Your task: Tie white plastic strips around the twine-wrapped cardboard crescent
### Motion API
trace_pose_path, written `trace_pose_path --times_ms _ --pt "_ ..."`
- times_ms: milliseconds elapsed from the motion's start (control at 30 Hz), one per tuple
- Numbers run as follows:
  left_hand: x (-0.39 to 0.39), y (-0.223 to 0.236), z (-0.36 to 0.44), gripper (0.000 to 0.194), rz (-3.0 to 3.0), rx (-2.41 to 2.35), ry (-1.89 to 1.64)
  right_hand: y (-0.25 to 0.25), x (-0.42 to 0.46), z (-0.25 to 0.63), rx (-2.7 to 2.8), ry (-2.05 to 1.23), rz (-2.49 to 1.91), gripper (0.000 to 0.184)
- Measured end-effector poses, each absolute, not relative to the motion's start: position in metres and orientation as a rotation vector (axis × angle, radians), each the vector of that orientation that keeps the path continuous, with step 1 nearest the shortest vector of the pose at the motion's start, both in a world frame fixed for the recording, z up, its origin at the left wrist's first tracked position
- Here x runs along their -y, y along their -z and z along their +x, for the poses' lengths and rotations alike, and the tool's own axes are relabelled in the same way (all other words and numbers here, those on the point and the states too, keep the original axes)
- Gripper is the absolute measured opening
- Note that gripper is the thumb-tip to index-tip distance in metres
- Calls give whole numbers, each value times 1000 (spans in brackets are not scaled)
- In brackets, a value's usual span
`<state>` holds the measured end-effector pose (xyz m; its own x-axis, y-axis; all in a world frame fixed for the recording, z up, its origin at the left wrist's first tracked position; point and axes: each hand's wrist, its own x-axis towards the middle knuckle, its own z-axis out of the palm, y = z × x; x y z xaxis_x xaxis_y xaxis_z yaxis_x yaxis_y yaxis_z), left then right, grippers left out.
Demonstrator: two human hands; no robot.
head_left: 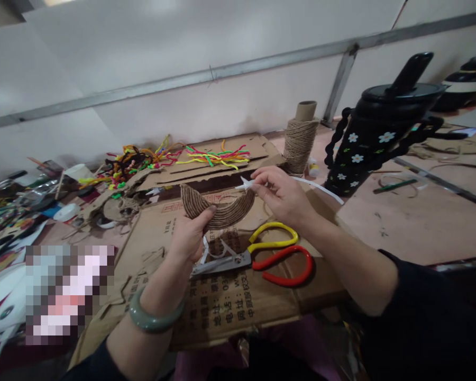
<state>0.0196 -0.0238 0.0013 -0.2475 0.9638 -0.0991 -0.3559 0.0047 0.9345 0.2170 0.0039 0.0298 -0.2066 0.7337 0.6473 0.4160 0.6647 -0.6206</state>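
The cord crescent [227, 216] is above the middle of the cardboard [269, 304], ends pointing far. The left hand [194, 227] grips its near edge, thumb on top. The right hand [280, 193] pinches a white strip [319, 189] at the crescent's right tip; contact between strip and cord cannot be confirmed.

Status, as judged: the cord rows are formed side by side into the curve; the strip appears unsecured, its long tail free at right.

Scissors [244, 259] lie on the cardboard, near the crescent, beside white scraps [222, 248]. The twine spool [300, 140] and black tumbler [357, 143] stand far right on the bench [416, 233].

Writing: the cardboard carries Chinese print, including "地址", "电话: 03" and "网址: w"; the remainder is partly covered. No brand is legible on the tumbler, which shows white flowers.
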Motion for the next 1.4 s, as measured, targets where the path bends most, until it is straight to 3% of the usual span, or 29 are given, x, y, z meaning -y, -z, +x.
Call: trace_pose_path --times_ms 600,1000,1400 --pt "33 -2 39 23 881 -1150 -1510 -37 15 196 2202 -539 -1198 15" --pt "33 -1 40 19 929 -1158 -1513 -39 18 195 2257 -456 -1285 21" --pt "35 0 42 19 975 -1190 -1524 -37 24 192 2294 -121 -1358 27"
